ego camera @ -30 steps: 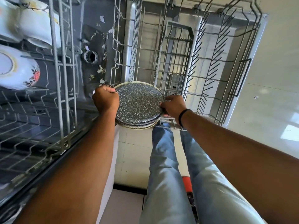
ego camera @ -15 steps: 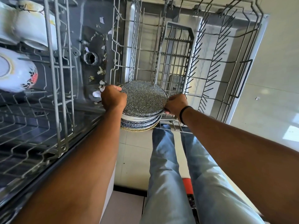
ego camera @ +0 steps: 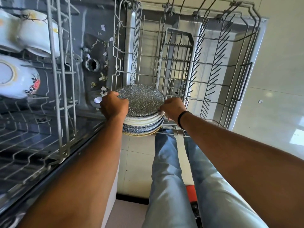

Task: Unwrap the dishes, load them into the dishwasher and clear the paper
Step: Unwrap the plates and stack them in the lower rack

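A stack of speckled grey plates (ego camera: 142, 99) sits at the near edge of the pulled-out lower dishwasher rack (ego camera: 213, 66). My left hand (ego camera: 113, 105) grips the left rim of the top plate. My right hand (ego camera: 172, 108) grips its right rim. The top plate is tilted up off the stack, and white and speckled plate edges show beneath it. White floral cups and bowls (ego camera: 19, 76) sit in the upper rack (ego camera: 56, 89) at the left.
A grey cutlery basket (ego camera: 177, 63) stands in the middle of the lower rack. Scraps of torn paper (ego camera: 102, 78) lie on the dishwasher floor near the drain (ego camera: 93, 65). My legs in jeans (ego camera: 172, 170) stand on the tiled floor below.
Both hands and the stack shifted slightly right and up. The top plate has lifted further from the stack, so more of the plates beneath shows.
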A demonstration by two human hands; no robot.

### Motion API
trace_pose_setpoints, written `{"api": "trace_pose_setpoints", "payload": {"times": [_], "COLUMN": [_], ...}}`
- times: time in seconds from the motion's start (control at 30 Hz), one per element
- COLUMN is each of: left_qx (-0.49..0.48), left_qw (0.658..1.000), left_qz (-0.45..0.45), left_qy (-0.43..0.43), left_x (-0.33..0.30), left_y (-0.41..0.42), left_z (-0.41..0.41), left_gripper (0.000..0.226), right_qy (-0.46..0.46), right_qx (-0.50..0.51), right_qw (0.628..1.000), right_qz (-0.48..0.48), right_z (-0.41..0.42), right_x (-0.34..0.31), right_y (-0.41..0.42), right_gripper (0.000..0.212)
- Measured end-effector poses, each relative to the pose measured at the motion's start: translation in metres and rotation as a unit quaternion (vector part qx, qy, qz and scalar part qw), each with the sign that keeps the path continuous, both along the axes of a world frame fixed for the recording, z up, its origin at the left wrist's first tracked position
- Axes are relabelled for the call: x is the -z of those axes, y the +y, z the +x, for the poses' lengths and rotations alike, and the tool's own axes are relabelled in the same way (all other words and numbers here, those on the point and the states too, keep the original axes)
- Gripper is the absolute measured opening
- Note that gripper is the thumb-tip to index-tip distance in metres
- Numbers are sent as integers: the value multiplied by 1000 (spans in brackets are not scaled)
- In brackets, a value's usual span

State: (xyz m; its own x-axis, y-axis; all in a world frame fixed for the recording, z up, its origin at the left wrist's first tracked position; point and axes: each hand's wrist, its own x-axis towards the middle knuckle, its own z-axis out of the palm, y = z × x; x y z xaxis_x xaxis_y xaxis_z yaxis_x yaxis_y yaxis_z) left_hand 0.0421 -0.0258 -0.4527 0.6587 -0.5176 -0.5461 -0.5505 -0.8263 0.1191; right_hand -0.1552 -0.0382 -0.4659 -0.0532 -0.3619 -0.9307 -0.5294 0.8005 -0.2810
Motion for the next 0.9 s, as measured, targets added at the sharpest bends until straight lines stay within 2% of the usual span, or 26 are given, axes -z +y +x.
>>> {"api": "trace_pose_setpoints", "payload": {"times": [0.13, 0.2, 0.3, 0.47, 0.53, 0.67, 0.77, 0.9], "left_qx": [53, 90, 122, 88, 56, -21, -73, -68], "left_qw": [998, 995, 991, 989, 982, 953, 926, 905], "left_qz": [-3, -26, -54, -112, -169, -270, -300, -308], "left_qy": [-22, -23, -3, 40, 61, 138, 216, 286], "left_x": [-4, -8, -19, -69, -100, -170, -230, -317], "left_y": [1, 1, 4, 3, -4, -17, -18, -7], "left_z": [-14, -22, -35, -54, -60, -74, -83, -93], "left_gripper": [43, 39, 38, 39, 39, 40, 41, 44], "right_qy": [9, 17, 16, -43, -75, -127, -162, -203], "right_qx": [-17, -13, 2, 59, 82, 78, 85, 140], "right_qw": [998, 996, 993, 984, 978, 967, 959, 942], "right_qz": [-61, -86, -118, -160, -177, -204, -219, -229], "right_z": [5, 10, 16, 19, 15, -1, -14, -30], "right_x": [-13, -19, -35, -86, -123, -216, -286, -372], "right_y": [-4, -6, -10, -30, -45, -69, -81, -88], "right_gripper": [36, 37, 29, 12, 3, 11, 7, 12]}}
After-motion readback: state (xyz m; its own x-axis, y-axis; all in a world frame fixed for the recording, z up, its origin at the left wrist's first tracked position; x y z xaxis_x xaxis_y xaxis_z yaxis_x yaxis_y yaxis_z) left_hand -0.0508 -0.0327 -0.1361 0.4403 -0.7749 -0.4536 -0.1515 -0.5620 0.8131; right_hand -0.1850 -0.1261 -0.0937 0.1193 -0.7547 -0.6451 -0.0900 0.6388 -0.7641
